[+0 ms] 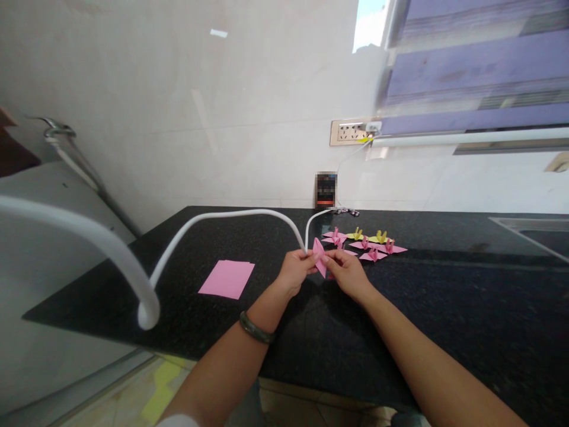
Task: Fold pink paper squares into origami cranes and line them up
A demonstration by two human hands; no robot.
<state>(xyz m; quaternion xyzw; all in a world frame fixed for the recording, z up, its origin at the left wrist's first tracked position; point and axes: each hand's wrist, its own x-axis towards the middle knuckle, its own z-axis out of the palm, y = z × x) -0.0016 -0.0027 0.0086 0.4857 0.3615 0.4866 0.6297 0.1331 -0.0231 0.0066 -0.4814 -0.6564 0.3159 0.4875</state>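
Between my two hands is a pink folded paper [319,258], narrow and pointed at both ends, held just above the black countertop. My left hand [297,270] pinches its left side, with a dark bangle on that wrist. From the right, my right hand [349,271] grips the paper between thumb and fingers. Just beyond my right hand stand several folded paper cranes, pink ones [373,255] and yellow ones [381,237]. A small stack of pink paper squares [227,279] lies to the left of my left hand.
A white cable [231,213] arches across the left side toward my hands. Against the wall leans a dark phone-like device [326,191] with a blurred screen, below a wall socket [351,132]. A sink edge [528,240] shows at right. Yellow sheets [164,382] appear below the counter.
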